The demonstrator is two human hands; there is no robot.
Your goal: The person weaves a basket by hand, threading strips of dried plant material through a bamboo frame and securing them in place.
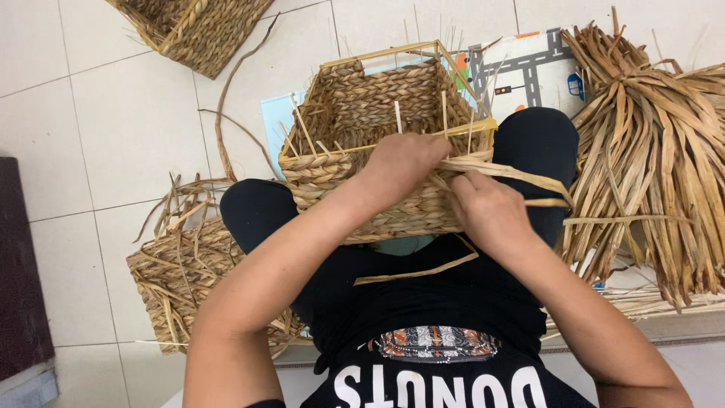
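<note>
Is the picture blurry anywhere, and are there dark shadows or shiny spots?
Head view: sharp on the left hand, right hand and woven basket; light is soft and even, shadows faint; the floor tiles show no strong glare.

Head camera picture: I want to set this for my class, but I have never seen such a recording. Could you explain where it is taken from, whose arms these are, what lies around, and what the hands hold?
There is no machine here. The single picture comes from a camera worn on a person's head, looking down at their own lap and arms.

On the lap sits a half-woven basket of twisted straw on a thin frame. The left hand grips its near rim. The right hand pinches a flat straw strand leading to that rim.

On the tiled floor lie a pile of dried straw, a second woven basket beside the left leg, another basket at the top, and a printed play mat.
</note>
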